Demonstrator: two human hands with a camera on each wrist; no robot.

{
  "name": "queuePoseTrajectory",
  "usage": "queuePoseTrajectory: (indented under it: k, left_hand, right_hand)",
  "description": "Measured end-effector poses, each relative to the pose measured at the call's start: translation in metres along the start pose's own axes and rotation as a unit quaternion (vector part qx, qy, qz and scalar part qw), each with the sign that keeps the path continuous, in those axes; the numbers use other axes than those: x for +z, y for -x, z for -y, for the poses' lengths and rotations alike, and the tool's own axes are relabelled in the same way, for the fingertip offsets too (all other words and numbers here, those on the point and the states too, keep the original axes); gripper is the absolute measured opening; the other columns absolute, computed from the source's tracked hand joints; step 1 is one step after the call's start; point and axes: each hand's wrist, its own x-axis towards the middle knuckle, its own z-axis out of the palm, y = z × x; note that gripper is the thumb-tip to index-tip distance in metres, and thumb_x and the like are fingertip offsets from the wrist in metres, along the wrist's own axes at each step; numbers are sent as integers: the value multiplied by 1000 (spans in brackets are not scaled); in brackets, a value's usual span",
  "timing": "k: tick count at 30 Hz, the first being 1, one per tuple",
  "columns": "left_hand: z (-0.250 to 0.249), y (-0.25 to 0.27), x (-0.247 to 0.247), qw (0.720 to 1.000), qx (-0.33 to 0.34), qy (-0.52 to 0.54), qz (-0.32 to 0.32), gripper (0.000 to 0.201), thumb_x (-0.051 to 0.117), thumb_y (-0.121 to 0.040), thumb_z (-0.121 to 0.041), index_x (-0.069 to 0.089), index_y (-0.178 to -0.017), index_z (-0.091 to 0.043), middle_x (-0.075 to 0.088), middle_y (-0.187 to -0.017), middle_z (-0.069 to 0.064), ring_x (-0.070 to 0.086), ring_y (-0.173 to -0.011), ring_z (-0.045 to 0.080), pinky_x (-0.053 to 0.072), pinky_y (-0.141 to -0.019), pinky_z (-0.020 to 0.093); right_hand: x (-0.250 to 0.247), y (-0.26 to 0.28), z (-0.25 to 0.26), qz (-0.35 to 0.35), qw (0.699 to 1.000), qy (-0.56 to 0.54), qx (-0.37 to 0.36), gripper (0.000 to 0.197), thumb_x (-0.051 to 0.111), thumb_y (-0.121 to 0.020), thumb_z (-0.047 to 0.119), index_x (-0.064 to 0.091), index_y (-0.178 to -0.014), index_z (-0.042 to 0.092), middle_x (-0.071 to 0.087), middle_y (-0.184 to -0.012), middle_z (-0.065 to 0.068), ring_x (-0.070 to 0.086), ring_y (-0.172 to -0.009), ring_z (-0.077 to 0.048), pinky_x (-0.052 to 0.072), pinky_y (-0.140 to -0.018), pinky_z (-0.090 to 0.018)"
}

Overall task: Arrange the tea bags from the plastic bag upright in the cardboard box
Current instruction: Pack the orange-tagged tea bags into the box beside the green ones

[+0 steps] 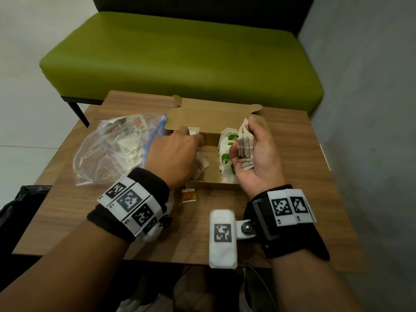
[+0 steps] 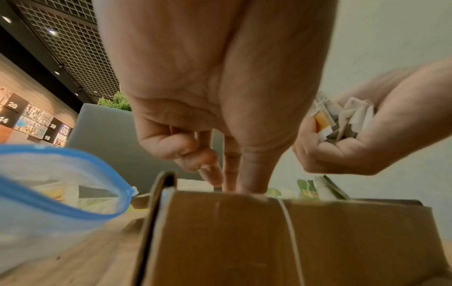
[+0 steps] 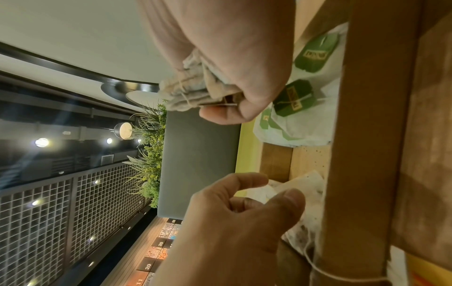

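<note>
One cardboard box [image 1: 209,122], one plastic bag [image 1: 112,149], two hands.

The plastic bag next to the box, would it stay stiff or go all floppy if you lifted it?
Probably floppy: the plastic bag lies crumpled and wrinkled on the table. Likely light too, holding only a few tea bags. Its open mouth might let them slide out.
</note>
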Motion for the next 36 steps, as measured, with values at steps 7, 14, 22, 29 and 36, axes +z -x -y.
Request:
queuePoseTrajectory:
  k: [7,14,22,29,36]
  left_hand:
    - [1,-3,3,1000,8,4,10,24,63,-93,-27,62,-117,-28,48,-119,3,59,-99,24,42,-64,32]
    - [15,-5,-16,983,16,184,0,6,55,-97,-23,58,-91,-22,61,-92,-4,54,-78,12,36,-60,25]
    - [14,8,-65,904,-26,409,-124,16,60,-97,-24,63,-92,-8,69,-91,11,54,-67,6,40,-55,4]
    - [10,12,-72,892,19,426,-151,17,64,-95,-22,66,-98,-5,69,-88,7,54,-65,-5,40,-56,4]
    - [16,4,-56,866,47,478,-137,15,69,-88,-31,72,-96,-20,74,-87,3,70,-83,24,57,-74,47]
  right_hand:
    - [-3,-3,0,15,1000,8,6,22,64,-93,12,59,-71,14,57,-64,-3,54,-46,-8,43,-39,-17]
    - [-5,-3,-4,53,994,85,-39,17,58,-90,-5,61,-89,11,63,-73,-5,61,-53,-13,46,-41,-21]
    - [-3,2,-6,136,961,234,-57,7,71,-91,9,71,-97,13,74,-80,-4,69,-71,-17,56,-62,-33]
    - [5,6,-16,169,931,302,-111,19,76,-89,22,74,-108,22,77,-108,-12,72,-106,-30,54,-99,-56]
    - [9,6,-24,214,921,286,-158,13,73,-92,18,77,-104,22,70,-116,-23,67,-114,-37,52,-102,-54]
